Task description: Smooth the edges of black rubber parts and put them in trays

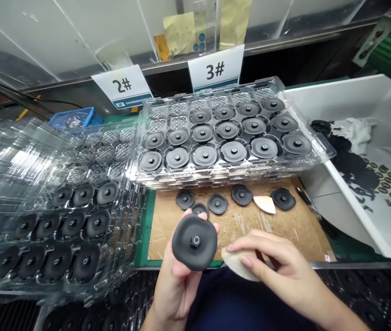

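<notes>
My left hand point(178, 280) grips a black rounded disc point(200, 230) with a small raised metal-tipped stud at its middle, its face turned up toward me. In my right hand point(278, 262) a pale cream pad point(238, 265) is pinched between thumb and fingers, just right of the disc and apart from it. Beyond my hands, several similar black discs point(218, 203) lie on a brown cardboard sheet point(306, 230). Among them rests a cream wedge-shaped piece point(265, 204).
A stack of clear plastic trays point(223, 170) holding black discs stands behind the cardboard. More clear trays point(78, 184) with discs are at left. A white bin point(350, 202) with black scraps is at right. Behind are a blue basket point(78, 118) and signs "2#" point(123, 86) and "3#" point(216, 69).
</notes>
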Available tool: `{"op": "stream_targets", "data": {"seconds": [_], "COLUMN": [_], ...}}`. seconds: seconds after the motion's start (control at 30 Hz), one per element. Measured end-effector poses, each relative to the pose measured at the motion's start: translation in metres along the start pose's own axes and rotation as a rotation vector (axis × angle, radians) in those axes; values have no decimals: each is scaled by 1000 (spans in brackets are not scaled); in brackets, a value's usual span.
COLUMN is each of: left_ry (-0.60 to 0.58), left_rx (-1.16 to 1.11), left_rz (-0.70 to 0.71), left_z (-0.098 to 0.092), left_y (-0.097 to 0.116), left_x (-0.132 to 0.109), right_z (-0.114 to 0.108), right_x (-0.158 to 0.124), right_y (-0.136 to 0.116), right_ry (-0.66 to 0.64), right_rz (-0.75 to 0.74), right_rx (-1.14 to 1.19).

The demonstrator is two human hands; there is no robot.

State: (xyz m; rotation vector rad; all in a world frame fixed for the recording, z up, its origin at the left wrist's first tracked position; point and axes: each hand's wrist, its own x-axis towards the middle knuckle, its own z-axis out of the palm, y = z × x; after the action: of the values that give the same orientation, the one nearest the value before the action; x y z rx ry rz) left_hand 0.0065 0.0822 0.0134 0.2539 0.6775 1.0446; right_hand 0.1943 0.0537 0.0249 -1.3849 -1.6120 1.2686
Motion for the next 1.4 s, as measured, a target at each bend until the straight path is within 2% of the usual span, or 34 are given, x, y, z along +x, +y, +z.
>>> {"op": "stream_targets", "data": {"seconds": [0.1, 0.23, 0.37, 0.43, 0.5, 0.53, 0.6, 0.67, 0.7, 0.83, 0.9, 1.0, 1.1, 1.17, 1.23, 1.3, 1.4], "left_ry": [3, -5, 12, 27, 41, 50, 85, 128, 139, 86, 84, 119, 90, 64, 52, 49, 51], "left_rx": [10, 31, 100, 135, 170, 188, 214, 240, 247, 222, 178, 102, 6, -51, -89, -100, -49], "left_rz": [-15, -9, 15, 17, 3, 2, 14, 33, 30, -16, -29, -23, -41, -56, -70, -91, -105], "left_z": [4, 6, 4, 5, 7, 8, 9, 8, 8, 6, 3, -4, -12, -15, -15, -13, -9], "left_y": [-3, -5, -10, -13, -14, -14, -13, -11, -11, -15, -17, -14, -8, -6, -6, -8, -12], "left_x": [1, 0, -1, -1, -1, -2, -3, -5, -6, -5, -1, 4, 6, 7, 9, 11, 11], "right_z": [3, -2, -6, -2, 2, 3, 3, 0, -2, 0, 1, 2, 12, 22, 27, 25, 14], "right_x": [-2, -1, 4, 11, 19, 22, 25, 23, 22, 25, 31, 32, 18, 6, -3, -3, 11], "right_y": [8, -3, -25, -35, -41, -42, -41, -39, -38, -37, -29, 2, 48, 74, 87, 81, 44], "right_ry": [36, 89, 220, 299, 292, 251, 147, 106, 120, 186, 133, 94, 139, 123, 95, 111, 221], "right_rz": [51, 12, -188, -364, -526, -548, -454, -318, -306, -438, -367, -101, 102, 165, 181, 195, 143], "right_rx": [48, 23, -52, -100, -152, -188, -275, -331, -318, -120, -55, 5, -54, -110, -124, -128, -96]}}
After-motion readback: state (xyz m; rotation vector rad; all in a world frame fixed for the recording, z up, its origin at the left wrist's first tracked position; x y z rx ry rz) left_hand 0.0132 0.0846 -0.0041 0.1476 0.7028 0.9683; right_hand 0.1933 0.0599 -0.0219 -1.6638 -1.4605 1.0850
